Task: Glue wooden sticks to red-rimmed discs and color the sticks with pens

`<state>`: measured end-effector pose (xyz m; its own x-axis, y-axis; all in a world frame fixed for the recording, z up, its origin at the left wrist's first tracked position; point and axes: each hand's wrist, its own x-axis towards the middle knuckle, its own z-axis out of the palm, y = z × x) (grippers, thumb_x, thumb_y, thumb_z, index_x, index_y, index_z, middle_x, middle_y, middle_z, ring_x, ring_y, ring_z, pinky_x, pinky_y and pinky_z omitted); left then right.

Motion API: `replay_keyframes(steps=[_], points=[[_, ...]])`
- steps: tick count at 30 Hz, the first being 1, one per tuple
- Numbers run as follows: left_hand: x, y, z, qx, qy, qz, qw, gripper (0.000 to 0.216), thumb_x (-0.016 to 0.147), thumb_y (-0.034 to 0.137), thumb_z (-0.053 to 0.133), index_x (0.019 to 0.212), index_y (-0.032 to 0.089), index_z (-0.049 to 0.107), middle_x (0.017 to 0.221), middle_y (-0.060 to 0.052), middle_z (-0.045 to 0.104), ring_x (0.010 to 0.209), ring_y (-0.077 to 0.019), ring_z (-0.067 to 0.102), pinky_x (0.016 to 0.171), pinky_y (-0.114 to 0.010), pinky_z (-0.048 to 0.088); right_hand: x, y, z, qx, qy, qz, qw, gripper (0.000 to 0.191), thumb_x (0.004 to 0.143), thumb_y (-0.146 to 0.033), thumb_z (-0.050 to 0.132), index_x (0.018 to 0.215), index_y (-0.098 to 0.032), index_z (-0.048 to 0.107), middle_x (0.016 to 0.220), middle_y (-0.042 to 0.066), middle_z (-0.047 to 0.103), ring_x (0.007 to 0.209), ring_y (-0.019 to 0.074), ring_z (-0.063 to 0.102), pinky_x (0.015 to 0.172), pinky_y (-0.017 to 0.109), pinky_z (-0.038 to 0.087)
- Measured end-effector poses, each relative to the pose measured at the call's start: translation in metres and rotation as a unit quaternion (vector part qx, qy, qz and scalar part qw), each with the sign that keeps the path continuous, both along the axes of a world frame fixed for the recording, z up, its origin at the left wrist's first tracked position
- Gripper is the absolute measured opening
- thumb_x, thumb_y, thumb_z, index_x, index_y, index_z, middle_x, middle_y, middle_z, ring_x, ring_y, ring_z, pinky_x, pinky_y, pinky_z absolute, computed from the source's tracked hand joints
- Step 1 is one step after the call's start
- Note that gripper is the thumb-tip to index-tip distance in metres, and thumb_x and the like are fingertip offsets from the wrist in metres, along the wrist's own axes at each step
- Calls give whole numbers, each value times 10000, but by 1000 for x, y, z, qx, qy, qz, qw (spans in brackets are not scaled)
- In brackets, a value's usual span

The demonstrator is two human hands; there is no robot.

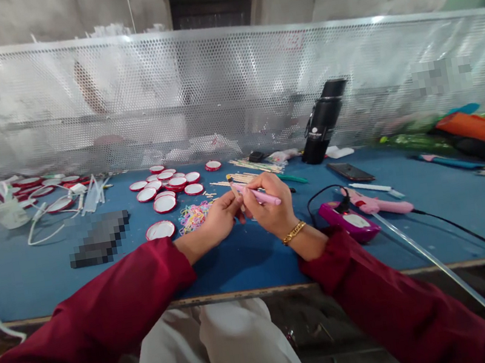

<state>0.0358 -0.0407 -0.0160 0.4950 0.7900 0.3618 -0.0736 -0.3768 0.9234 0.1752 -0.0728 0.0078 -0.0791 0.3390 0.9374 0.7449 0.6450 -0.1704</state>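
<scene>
My right hand (269,205) is closed round a pink utility knife (259,196), whose tip points left toward a thin wooden stick (230,182). My left hand (220,215) pinches that stick at its lower end and holds it upright just above the blue table (17,272). Both hands meet at the table's middle, beside a small heap of coloured rubber bands (193,216). A gold bracelet sits on my right wrist.
Several red-rimmed white lids (163,189) lie behind the hands, with more at far left. Loose wooden sticks (252,167), a black flask (323,123), a phone (350,172), a pink glue gun (372,202) with cord, a magenta holder (350,221). A perforated metal screen backs the table.
</scene>
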Motion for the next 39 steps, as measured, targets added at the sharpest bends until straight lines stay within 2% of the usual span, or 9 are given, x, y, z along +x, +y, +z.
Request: replay_keyframes(steps=[6, 19, 30, 39], points=[[0, 0, 0, -7, 5, -5, 1000, 324, 880, 469, 495, 811, 161, 566, 647, 6, 569, 536, -97, 504, 514, -225, 365, 1, 1, 0, 2, 18, -21, 1000, 83, 822, -239, 580, 752, -212, 545, 726, 13, 609, 702, 172, 561, 654, 322, 437], [1, -5, 6, -7, -11, -4, 1000, 355, 877, 504, 494, 755, 170, 500, 595, 22, 515, 514, -89, 472, 509, -225, 363, 1, -2, 1, -9, 8, -5, 1000, 91, 824, -252, 564, 743, -218, 540, 716, 12, 598, 699, 174, 562, 640, 324, 441], [1, 0, -1, 6, -22, -32, 999, 393, 891, 532, 465, 767, 162, 510, 686, -4, 570, 547, -85, 489, 527, -222, 373, 2, 0, 0, -2, 11, -1, 1000, 82, 836, -249, 562, 765, -214, 539, 730, 13, 600, 705, 170, 559, 649, 320, 438], [1, 1, -6, 2, -15, -26, 1000, 390, 889, 528, 475, 784, 160, 549, 713, -15, 584, 557, -84, 491, 532, -221, 368, 2, 2, -1, 3, 11, -4, 1000, 77, 837, -254, 562, 776, -219, 533, 743, 15, 600, 713, 173, 564, 656, 324, 445]])
